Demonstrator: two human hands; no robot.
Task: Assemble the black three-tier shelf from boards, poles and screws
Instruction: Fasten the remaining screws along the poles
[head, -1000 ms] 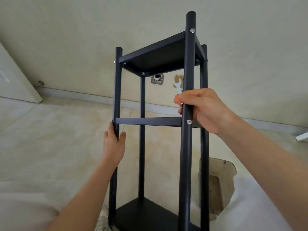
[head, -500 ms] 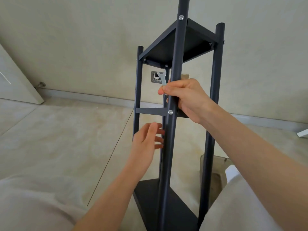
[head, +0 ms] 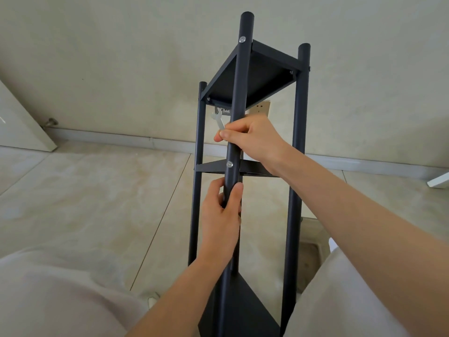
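The black shelf (head: 250, 76) stands on the tiled floor (head: 85, 195) near the far wall, all three boards fitted between four poles. The near pole (head: 239, 93) is grasped by both hands: right hand (head: 252, 139) above the middle board, also pinching a small wrench (head: 218, 120); left hand (head: 222, 217) just below that board.

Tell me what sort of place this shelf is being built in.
Probably a room in a home, with the work done on the floor. Signs: pale marbled floor tiles, a skirting board along a plain wall, a wall socket behind the black shelf, and a door stop.
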